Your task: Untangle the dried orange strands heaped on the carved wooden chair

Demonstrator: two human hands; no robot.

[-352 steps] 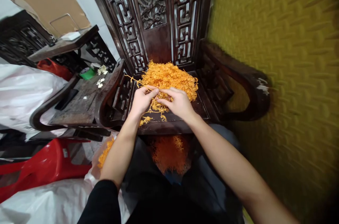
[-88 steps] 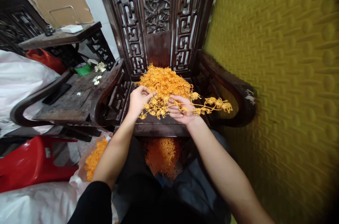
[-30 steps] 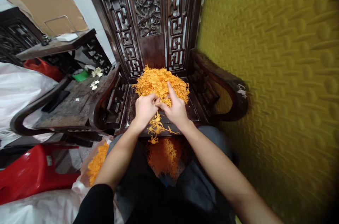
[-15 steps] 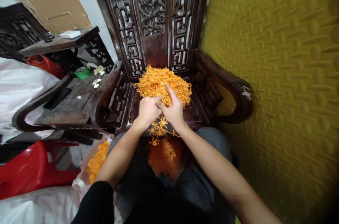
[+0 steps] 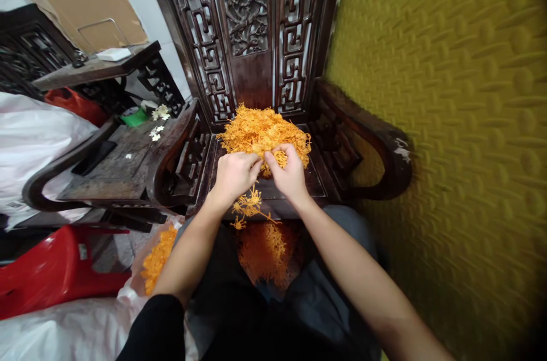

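On the seat of the carved chair [image 5: 384, 144], the left hand [image 5: 233, 176] has its fingers clamped on an orange strand [image 5: 248, 207] dangling over the seat's front edge. The right hand [image 5: 290, 170] pinches into the orange heap [image 5: 262, 130] just behind it.
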